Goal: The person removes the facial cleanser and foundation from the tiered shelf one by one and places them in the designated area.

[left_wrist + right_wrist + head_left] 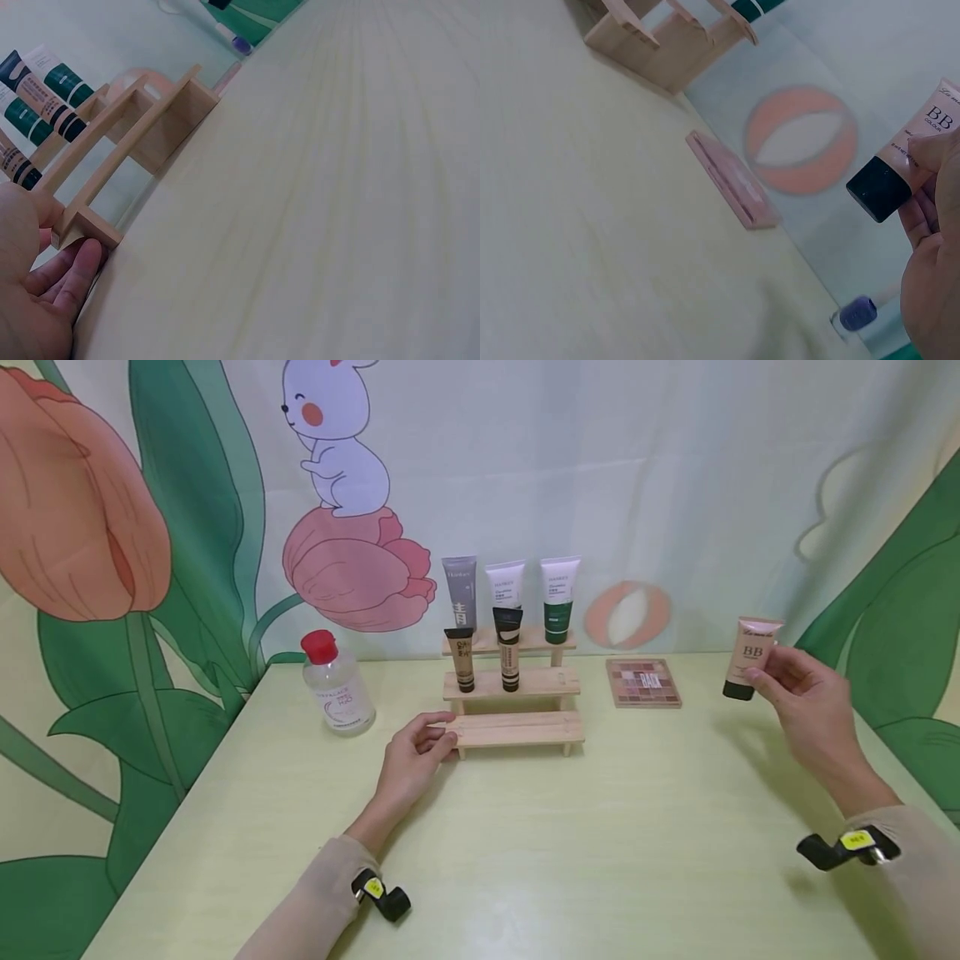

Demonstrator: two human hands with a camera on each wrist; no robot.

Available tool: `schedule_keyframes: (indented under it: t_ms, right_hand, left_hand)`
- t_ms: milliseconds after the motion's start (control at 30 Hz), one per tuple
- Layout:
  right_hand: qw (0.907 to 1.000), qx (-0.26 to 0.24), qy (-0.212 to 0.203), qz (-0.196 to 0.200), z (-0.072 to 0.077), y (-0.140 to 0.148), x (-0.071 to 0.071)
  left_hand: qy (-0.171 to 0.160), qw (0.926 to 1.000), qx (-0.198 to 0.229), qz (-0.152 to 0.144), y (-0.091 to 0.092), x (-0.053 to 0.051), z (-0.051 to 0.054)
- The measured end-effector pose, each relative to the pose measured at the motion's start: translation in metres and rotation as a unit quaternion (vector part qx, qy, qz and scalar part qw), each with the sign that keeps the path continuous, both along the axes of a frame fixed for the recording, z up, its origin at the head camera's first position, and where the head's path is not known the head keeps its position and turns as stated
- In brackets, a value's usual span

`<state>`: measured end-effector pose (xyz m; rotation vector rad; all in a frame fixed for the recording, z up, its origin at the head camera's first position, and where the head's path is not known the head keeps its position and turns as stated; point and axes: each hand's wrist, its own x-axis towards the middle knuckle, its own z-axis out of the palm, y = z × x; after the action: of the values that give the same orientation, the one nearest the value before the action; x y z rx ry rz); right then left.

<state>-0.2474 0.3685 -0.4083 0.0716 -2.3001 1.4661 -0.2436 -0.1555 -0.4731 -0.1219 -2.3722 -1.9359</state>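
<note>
My right hand [813, 706] holds a pink BB cream tube [752, 652] with a black cap, cap down, raised over the right side of the table. Thumb and fingers pinch it in the right wrist view too. At the centre stands a three-step wooden display rack [517, 729]; my left hand [411, 760] grips the left end of its lowest step. Two small black-topped tubes, one shorter [462, 660] and one taller [509, 652], stand on the middle step. Up top are a grey tube [461, 589], a white tube [506, 581] partly hidden, and a white-and-green tube [558, 602].
Left of the rack is a clear bottle [341, 693] with a red cap. A flat eyeshadow palette [643, 683] lies right of the rack. In the right wrist view a small purple bottle [857, 313] stands by the printed curtain [712, 527] behind the table.
</note>
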Motion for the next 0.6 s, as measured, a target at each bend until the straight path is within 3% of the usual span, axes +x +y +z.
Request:
schedule_keyframes:
  t_ms: [367, 600]
  right_hand:
    - [0.9977, 0.029, -0.058, -0.021, -0.022, 0.034, 0.027]
    - [0.9893, 0.079, -0.109, -0.056, -0.039, 0.043, 0.044]
  left_hand:
    - [0.003, 1.0000, 0.001, 0.002, -0.002, -0.002, -0.002]
    - [0.003, 1.0000, 0.001, -0.002, -0.001, -0.002, -0.002]
